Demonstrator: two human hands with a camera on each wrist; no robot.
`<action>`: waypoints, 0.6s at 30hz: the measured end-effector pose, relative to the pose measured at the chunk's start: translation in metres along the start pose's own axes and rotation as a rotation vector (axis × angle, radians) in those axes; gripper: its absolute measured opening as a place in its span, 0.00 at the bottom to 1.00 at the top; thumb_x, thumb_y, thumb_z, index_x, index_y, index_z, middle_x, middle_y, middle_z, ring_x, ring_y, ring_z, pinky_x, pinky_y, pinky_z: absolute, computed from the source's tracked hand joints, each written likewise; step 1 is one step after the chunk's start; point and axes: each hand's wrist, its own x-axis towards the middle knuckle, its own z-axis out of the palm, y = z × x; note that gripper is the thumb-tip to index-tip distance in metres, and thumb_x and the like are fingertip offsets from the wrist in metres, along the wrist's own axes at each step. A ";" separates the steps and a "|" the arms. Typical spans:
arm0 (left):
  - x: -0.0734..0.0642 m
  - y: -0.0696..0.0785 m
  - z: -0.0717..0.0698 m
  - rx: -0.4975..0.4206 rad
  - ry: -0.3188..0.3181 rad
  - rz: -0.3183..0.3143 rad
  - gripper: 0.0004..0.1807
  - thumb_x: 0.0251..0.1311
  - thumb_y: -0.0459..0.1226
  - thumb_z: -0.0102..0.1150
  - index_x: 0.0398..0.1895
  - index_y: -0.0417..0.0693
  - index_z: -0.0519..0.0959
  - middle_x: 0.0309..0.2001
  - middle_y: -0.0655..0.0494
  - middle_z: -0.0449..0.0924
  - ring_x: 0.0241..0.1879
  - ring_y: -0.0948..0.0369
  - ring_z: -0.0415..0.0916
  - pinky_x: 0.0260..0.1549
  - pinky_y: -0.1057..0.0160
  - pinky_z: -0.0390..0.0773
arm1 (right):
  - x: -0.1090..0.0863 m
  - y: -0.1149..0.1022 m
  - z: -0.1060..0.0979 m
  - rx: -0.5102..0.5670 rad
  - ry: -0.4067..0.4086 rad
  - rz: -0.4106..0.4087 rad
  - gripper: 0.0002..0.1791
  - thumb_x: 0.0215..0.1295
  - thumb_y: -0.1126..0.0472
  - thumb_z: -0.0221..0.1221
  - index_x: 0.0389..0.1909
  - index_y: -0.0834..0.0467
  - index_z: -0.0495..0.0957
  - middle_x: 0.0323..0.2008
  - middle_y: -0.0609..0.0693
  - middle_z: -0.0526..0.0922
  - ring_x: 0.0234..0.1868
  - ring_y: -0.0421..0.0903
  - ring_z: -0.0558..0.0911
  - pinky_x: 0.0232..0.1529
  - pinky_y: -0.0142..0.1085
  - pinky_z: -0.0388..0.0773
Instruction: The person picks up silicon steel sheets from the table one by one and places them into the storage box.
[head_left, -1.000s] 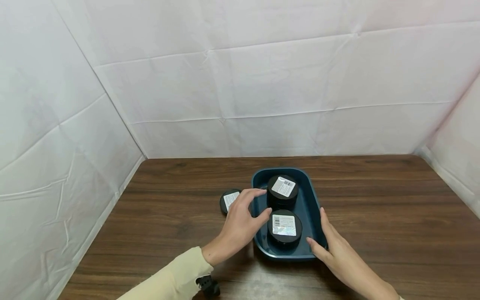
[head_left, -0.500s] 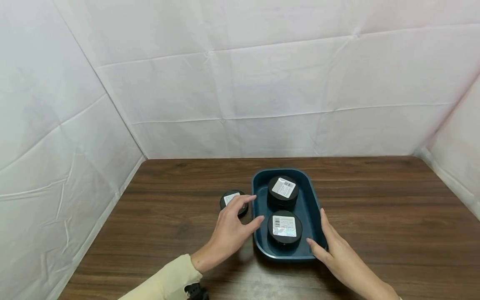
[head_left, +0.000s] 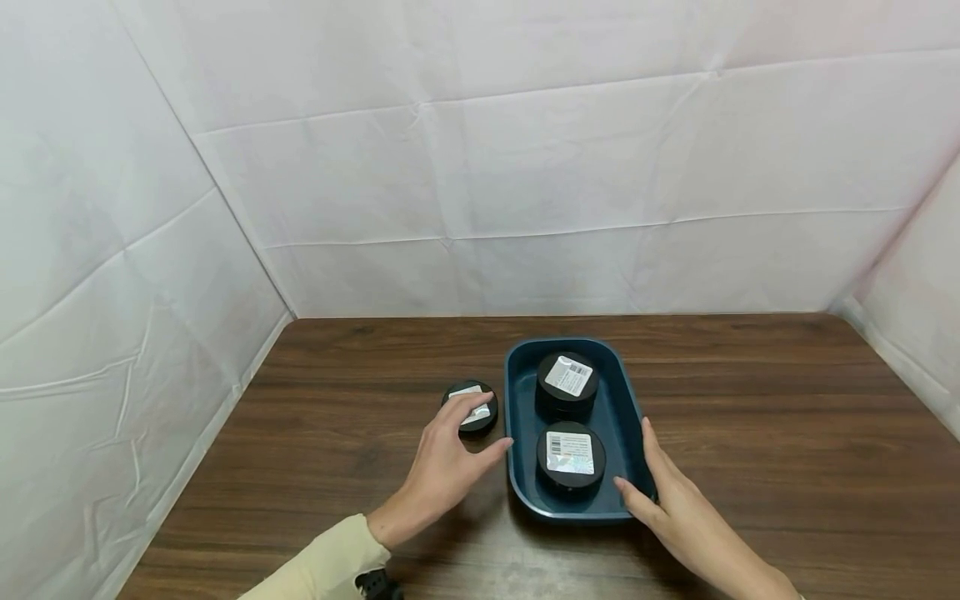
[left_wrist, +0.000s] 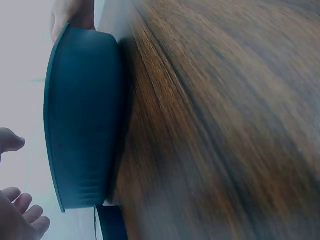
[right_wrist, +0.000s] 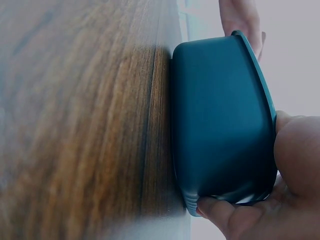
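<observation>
A dark blue rectangular tray [head_left: 622, 417] rests on the wooden table. Inside it are a round black lidded container [head_left: 570, 454] with a white label at the near end and a taller round black one, also labelled, [head_left: 567, 385] at the far end. My right hand [head_left: 678, 504] grips the tray's right side, thumb over the rim and fingers along the outer wall [right_wrist: 220, 115]. Left of the tray, a third round black labelled container [head_left: 482, 423] sits on the table. My left hand [head_left: 438, 471] hovers over its near side, thumb and fingers spread, partly hiding it, holding nothing.
The brown wooden table [head_left: 337, 433] ends at a white sheet wall [head_left: 525, 183] behind, with more white sheeting at left [head_left: 112, 333] and right. A black band [head_left: 377, 583] shows below the left sleeve [head_left: 330, 558].
My left hand has moved left from above the tray to over the container on the table, its fingers still spread. The right hand and the tray have stayed in place.
</observation>
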 end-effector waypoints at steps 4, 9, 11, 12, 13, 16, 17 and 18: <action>0.000 -0.003 -0.002 0.005 -0.006 -0.006 0.30 0.54 0.38 0.75 0.62 0.46 0.77 0.61 0.50 0.77 0.62 0.53 0.76 0.61 0.48 0.78 | 0.000 0.000 0.000 -0.001 0.007 -0.006 0.52 0.76 0.39 0.49 0.80 0.59 0.26 0.78 0.73 0.40 0.75 0.72 0.52 0.69 0.70 0.60; 0.001 -0.007 -0.003 0.005 -0.032 -0.024 0.34 0.54 0.38 0.75 0.65 0.47 0.75 0.63 0.49 0.76 0.64 0.52 0.75 0.62 0.47 0.77 | -0.001 0.000 0.000 0.003 0.015 -0.015 0.53 0.76 0.39 0.50 0.80 0.59 0.26 0.78 0.73 0.41 0.76 0.72 0.52 0.69 0.70 0.59; 0.002 -0.009 -0.003 0.011 -0.041 -0.036 0.35 0.53 0.38 0.75 0.66 0.47 0.73 0.64 0.48 0.75 0.64 0.51 0.74 0.62 0.46 0.77 | -0.001 0.001 0.000 0.005 0.012 -0.012 0.53 0.76 0.39 0.50 0.80 0.59 0.26 0.78 0.73 0.41 0.76 0.72 0.52 0.69 0.70 0.59; 0.002 -0.011 -0.004 0.015 -0.043 -0.041 0.36 0.53 0.38 0.76 0.66 0.46 0.73 0.64 0.48 0.75 0.64 0.50 0.74 0.63 0.45 0.76 | -0.001 0.001 0.001 0.005 0.009 -0.010 0.53 0.76 0.39 0.50 0.80 0.59 0.26 0.78 0.73 0.40 0.76 0.72 0.52 0.69 0.70 0.59; 0.003 -0.012 -0.004 0.020 -0.045 -0.044 0.37 0.52 0.38 0.76 0.67 0.46 0.73 0.64 0.47 0.74 0.64 0.50 0.74 0.63 0.45 0.76 | -0.001 0.000 0.001 0.003 0.006 -0.008 0.53 0.76 0.38 0.49 0.80 0.59 0.26 0.78 0.73 0.40 0.76 0.72 0.52 0.69 0.70 0.59; 0.006 -0.016 -0.006 0.032 -0.060 -0.037 0.40 0.51 0.39 0.77 0.68 0.43 0.71 0.64 0.45 0.73 0.64 0.48 0.73 0.63 0.45 0.76 | 0.000 0.001 0.001 -0.001 0.009 -0.011 0.53 0.76 0.39 0.49 0.80 0.59 0.26 0.78 0.73 0.40 0.75 0.73 0.52 0.69 0.70 0.59; 0.007 -0.018 -0.006 0.036 -0.069 -0.034 0.41 0.51 0.39 0.77 0.69 0.43 0.70 0.65 0.45 0.73 0.64 0.47 0.73 0.63 0.44 0.76 | 0.000 0.001 0.001 -0.002 0.013 -0.014 0.52 0.76 0.39 0.50 0.80 0.59 0.26 0.78 0.73 0.41 0.75 0.73 0.52 0.69 0.70 0.59; 0.008 -0.020 -0.007 0.038 -0.080 -0.033 0.42 0.51 0.39 0.77 0.70 0.43 0.69 0.65 0.44 0.72 0.64 0.47 0.73 0.63 0.44 0.76 | 0.000 0.001 0.001 -0.001 0.015 -0.016 0.52 0.76 0.39 0.50 0.80 0.59 0.26 0.78 0.73 0.41 0.75 0.72 0.52 0.69 0.70 0.59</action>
